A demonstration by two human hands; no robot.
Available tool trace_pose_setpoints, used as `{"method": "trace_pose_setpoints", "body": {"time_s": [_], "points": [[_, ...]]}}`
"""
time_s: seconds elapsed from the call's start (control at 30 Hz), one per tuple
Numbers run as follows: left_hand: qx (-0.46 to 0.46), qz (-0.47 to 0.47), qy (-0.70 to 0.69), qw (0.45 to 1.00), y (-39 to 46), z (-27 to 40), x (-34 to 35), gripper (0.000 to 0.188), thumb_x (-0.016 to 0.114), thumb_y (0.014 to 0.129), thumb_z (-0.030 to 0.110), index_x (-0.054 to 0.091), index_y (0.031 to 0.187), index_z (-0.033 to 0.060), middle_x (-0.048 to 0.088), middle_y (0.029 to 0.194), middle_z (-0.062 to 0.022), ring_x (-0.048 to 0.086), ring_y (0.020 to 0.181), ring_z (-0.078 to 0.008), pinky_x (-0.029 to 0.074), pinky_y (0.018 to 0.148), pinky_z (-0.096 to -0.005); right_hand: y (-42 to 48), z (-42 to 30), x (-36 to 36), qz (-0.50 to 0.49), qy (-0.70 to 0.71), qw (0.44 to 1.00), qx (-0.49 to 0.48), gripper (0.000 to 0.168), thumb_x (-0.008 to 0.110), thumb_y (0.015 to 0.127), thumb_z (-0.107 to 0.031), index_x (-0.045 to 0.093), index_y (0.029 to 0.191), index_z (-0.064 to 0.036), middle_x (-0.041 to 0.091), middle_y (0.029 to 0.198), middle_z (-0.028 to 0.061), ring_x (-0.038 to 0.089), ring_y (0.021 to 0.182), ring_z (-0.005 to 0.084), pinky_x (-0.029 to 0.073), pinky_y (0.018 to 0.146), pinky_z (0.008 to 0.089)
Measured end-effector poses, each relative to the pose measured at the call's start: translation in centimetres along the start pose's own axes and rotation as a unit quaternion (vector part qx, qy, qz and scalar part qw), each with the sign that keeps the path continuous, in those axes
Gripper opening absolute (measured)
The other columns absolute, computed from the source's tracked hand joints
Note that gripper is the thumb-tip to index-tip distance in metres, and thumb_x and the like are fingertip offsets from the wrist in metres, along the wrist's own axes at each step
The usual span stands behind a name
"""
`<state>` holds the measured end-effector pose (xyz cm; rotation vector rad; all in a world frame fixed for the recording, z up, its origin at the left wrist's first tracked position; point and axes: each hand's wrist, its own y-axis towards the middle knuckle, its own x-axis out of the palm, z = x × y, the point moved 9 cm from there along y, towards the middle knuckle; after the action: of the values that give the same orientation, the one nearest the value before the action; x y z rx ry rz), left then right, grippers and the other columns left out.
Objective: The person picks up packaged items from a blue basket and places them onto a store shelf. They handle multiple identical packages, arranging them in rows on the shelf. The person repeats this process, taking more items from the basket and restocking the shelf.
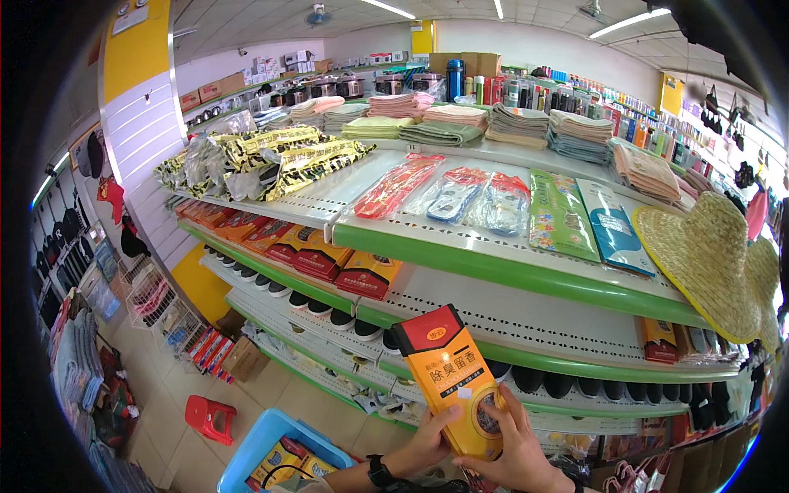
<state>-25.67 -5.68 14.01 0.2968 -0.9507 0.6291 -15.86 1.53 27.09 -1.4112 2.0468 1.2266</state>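
Observation:
Both hands hold a stack of orange and red packages (453, 382) in front of the shelves. My left hand (425, 437) grips the lower left edge, and a dark band is on that wrist. My right hand (515, 440) has its fingers spread over the round window at the lower right. Similar orange packages (367, 271) lie in a row on the second shelf (524, 320), left of the held stack. At the bottom, more such packages (286, 462) lie in a blue plastic bin (253, 434).
The green-edged top shelf (468, 252) bears insole packs (456, 194), yellow-patterned packages (296, 160), folded towels (444, 132) and straw hats (696, 265). Dark shoes (342, 317) line the shelf below. A red plastic stool (211, 419) stands on the floor beside the bin.

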Motion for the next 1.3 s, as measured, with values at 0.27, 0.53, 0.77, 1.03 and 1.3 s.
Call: {"method": "trace_pose_setpoints", "body": {"time_s": [0.27,0.53,0.77,1.03,1.3], "points": [[0.009,-0.054,-0.02,0.998,-0.4,-0.7,-0.1,0.069,0.055,0.105,0.047,0.031,0.156,0.0074,0.044,0.156,-0.0131,0.049,0.141,-0.0285,0.045,0.116,-0.0501,0.0,2.5,0.2,-0.068,0.143,0.986,0.048,0.084,0.094,0.075,-0.032,0.056,0.142,0.0,0.038,0.157,0.0318,0.042,0.146,0.044,0.04,0.117,0.0475],[0.037,0.015,0.068,0.997,-0.1,0.9,-1.0,0.068,0.053,0.099,0.035,0.037,0.155,0.0006,0.05,0.152,-0.0213,0.051,0.139,-0.0365,0.042,0.117,-0.0517,-0.4,6.1,-5.2,0.0,0.132,0.988,0.075,0.076,0.09,0.077,-0.031,0.06,0.141,-0.004,0.042,0.156,0.0277,0.047,0.142,0.0421,0.041,0.116,0.0466],[0.05,-0.051,0.066,0.995,0.5,1.8,1.5,0.074,0.053,0.094,0.032,0.033,0.155,-0.0054,0.046,0.152,-0.0305,0.043,0.145,-0.0434,0.034,0.122,-0.0515,-1.6,17.5,-18.1,0.17,-0.051,0.967,0.18,0.069,0.091,0.074,-0.034,0.066,0.129,-0.001,0.057,0.14,0.0225,0.06,0.128,0.0326,0.05,0.108,0.0402],[0.027,-0.058,0.061,0.996,1.0,1.2,1.7,0.075,0.052,0.093,0.033,0.032,0.155,-0.0057,0.044,0.153,-0.0296,0.042,0.146,-0.0428,0.033,0.122,-0.05,-1.0,28.7,-28.3,0.221,-0.23,0.916,0.245,0.076,0.086,0.069,-0.04,0.065,0.133,-0.006,0.059,0.14,0.0234,0.053,0.132,0.0413,0.044,0.112,0.0466],[0.034,-0.04,0.078,0.996,0.5,1.4,1.4,0.076,0.051,0.094,0.036,0.033,0.154,-0.0064,0.046,0.152,-0.0287,0.044,0.145,-0.0415,0.032,0.123,-0.0494,-0.3,34.9,-26.5,0.19,-0.274,0.897,0.289,0.078,0.083,0.073,-0.043,0.061,0.141,-0.013,0.056,0.145,0.0219,0.045,0.139,0.0415,0.04,0.115,0.0506]]}}
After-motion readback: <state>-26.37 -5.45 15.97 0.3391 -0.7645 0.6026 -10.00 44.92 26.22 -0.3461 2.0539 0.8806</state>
